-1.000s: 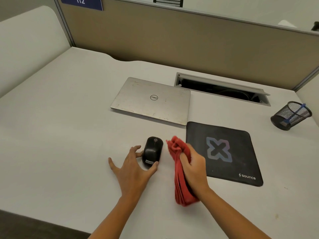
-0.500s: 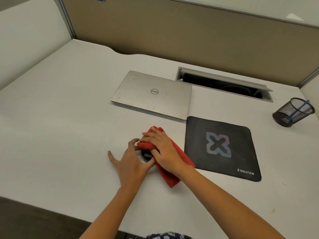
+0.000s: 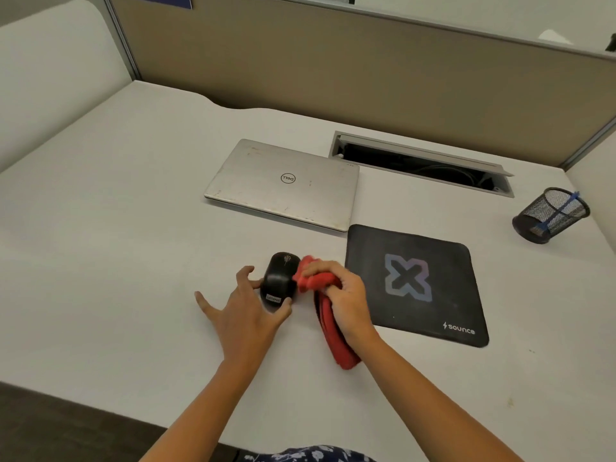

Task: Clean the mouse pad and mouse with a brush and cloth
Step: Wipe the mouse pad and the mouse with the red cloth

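Half a second earlier the red cloth covered the black mouse; now the mouse top is exposed and the bunched cloth presses against its right flank. Right hand: fingers closed around the cloth, whose loose end trails toward the desk's near edge. Left hand: fingers spread wide, thumb and forefinger bracing the mouse at its near and left sides. Mouse position: on the white desk, just left of the black mouse pad. Beyond the mouse lies a closed silver laptop; well right of it, a mesh pen holder.
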Tool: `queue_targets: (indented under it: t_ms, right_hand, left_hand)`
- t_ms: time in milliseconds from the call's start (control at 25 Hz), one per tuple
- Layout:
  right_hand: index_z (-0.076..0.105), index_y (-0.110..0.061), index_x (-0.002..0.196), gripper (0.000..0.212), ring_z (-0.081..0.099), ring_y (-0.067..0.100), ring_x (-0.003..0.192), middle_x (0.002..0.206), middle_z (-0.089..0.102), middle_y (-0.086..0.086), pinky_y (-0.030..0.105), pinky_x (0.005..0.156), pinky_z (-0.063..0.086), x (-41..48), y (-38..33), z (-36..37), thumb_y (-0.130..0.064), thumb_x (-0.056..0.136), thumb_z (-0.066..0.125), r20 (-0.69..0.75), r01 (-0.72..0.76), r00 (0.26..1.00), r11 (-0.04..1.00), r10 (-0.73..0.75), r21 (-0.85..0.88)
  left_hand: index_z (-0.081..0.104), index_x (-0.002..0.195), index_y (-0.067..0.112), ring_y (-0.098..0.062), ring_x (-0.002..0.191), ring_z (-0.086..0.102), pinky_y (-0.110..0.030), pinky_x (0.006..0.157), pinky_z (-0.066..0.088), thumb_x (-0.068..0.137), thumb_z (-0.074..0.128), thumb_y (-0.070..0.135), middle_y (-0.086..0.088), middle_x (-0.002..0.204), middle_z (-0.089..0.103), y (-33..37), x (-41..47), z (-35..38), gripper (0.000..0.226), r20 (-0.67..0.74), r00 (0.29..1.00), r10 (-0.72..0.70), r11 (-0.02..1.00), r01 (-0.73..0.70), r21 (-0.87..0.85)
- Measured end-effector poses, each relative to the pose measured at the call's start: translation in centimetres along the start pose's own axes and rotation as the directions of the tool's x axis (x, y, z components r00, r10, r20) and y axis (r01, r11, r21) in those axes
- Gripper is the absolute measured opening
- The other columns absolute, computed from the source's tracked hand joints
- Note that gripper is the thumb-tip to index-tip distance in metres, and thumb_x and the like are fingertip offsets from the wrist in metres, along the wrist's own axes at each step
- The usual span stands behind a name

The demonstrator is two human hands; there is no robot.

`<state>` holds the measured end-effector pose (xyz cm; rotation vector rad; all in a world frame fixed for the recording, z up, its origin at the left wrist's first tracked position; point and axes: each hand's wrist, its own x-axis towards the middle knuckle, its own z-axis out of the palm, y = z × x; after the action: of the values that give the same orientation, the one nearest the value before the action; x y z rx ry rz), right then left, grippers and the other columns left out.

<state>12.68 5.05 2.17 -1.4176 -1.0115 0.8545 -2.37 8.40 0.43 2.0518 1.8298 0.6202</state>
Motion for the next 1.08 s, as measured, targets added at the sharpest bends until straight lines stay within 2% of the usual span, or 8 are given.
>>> queue_targets:
  t_ms: [80, 160, 240, 360, 560, 800, 920, 1080]
  right_hand:
    - [0.055, -0.027, 0.121, 0.031, 0.049, 0.009, 0.123, 0.131, 0.054, -0.007, 0.041, 0.109, 0.039, 0.2, 0.1, -0.8, -0.012, 0.094, 0.052, -0.185, -0.044, 0.983, 0.948, -0.016, -0.314]
    - [0.029, -0.028, 0.144, 0.056, 0.021, 0.021, 0.143, 0.155, 0.023, 0.001, 0.043, 0.120, 0.016, 0.1, 0.7, -1.3, -0.040, 0.093, 0.051, -0.164, -0.133, 0.986, 0.692, 0.021, -0.710]
    - [0.015, -0.025, 0.151, 0.069, 0.003, 0.025, 0.148, 0.160, 0.003, 0.004, 0.042, 0.120, 0.000, -0.3, 1.8, -1.0, -0.051, 0.093, 0.043, -0.079, -0.091, 0.996, 0.476, 0.046, -0.875]
    - [0.011, -0.017, 0.152, 0.068, 0.000, 0.026, 0.148, 0.161, 0.003, 0.006, 0.044, 0.121, -0.002, 0.3, 2.7, 0.3, -0.048, 0.097, 0.035, -0.086, -0.077, 0.996, 0.410, -0.004, -0.909]
    - [0.007, -0.008, 0.151, 0.074, 0.004, 0.028, 0.148, 0.160, 0.010, 0.010, 0.042, 0.120, 0.000, 3.8, 3.1, 2.6, -0.048, 0.096, 0.036, -0.128, -0.110, 0.992, 0.416, -0.016, -0.903]
    - [0.015, -0.016, 0.151, 0.068, 0.005, 0.025, 0.148, 0.160, 0.011, 0.006, 0.042, 0.121, 0.004, 6.4, 3.0, 6.0, -0.048, 0.095, 0.036, 0.232, 0.232, 0.971, 0.401, -0.050, -0.886]
    - [0.023, -0.022, 0.149, 0.061, 0.007, 0.021, 0.148, 0.159, 0.016, 0.001, 0.044, 0.120, 0.010, 5.6, 3.4, 6.8, -0.048, 0.095, 0.036, 0.467, 0.463, 0.880, 0.365, -0.084, -0.808]
    - [0.038, -0.024, 0.143, 0.055, 0.014, 0.020, 0.146, 0.154, 0.031, 0.000, 0.044, 0.119, 0.013, 3.9, 3.5, 5.8, -0.044, 0.093, 0.044, 0.727, 0.723, 0.677, 0.287, -0.114, -0.628]
  left_hand:
    - [0.035, 0.133, 0.020, -0.016, 0.103, 0.065, -0.061, 0.113, -0.003, 0.075, 0.064, 0.064, 0.009, 0.105, 0.070, 0.2, 0.1, 0.0, 0.078, 0.009, 1.000, -0.028, 1.000, 0.028, 0.002]
    - [0.044, 0.127, 0.018, -0.017, 0.104, 0.064, -0.061, 0.113, 0.003, 0.074, 0.058, 0.071, 0.007, 0.108, 0.068, 0.6, 0.3, 0.0, 0.077, 0.018, 0.998, -0.055, 0.998, 0.055, 0.044]
    - [0.052, 0.120, 0.017, -0.019, 0.102, 0.062, -0.059, 0.111, 0.013, 0.072, 0.055, 0.076, 0.002, 0.109, 0.063, 1.4, 0.5, 0.3, 0.076, 0.019, 0.999, -0.042, 0.990, 0.039, 0.135]
    - [0.057, 0.115, 0.017, -0.019, 0.098, 0.057, -0.044, 0.098, 0.029, 0.074, 0.057, 0.071, -0.001, 0.105, 0.061, 2.4, 1.2, 0.5, 0.068, 0.052, 0.998, -0.046, 0.976, 0.034, 0.213]
    - [0.060, 0.091, 0.024, -0.014, 0.079, 0.051, -0.035, 0.079, 0.024, 0.073, 0.063, 0.060, 0.006, 0.083, 0.059, 1.3, 2.5, -1.3, 0.040, -0.023, 0.994, -0.106, 0.994, 0.107, 0.024]
    - [0.053, 0.082, 0.031, -0.014, 0.076, 0.050, -0.037, 0.076, 0.020, 0.073, 0.066, 0.059, 0.009, 0.079, 0.057, -0.7, 3.8, -4.3, 0.032, -0.117, 0.978, -0.173, 0.983, 0.164, -0.078]
    - [0.054, 0.082, 0.031, -0.014, 0.077, 0.051, -0.037, 0.076, 0.018, 0.073, 0.065, 0.059, 0.010, 0.077, 0.057, -1.1, 4.0, -4.3, 0.032, -0.109, 0.976, -0.190, 0.980, 0.181, -0.084]
    - [0.052, 0.083, 0.031, -0.013, 0.080, 0.048, -0.037, 0.076, 0.018, 0.073, 0.064, 0.059, 0.011, 0.078, 0.054, -1.3, 3.9, -4.0, 0.033, -0.113, 0.976, -0.188, 0.980, 0.178, -0.093]
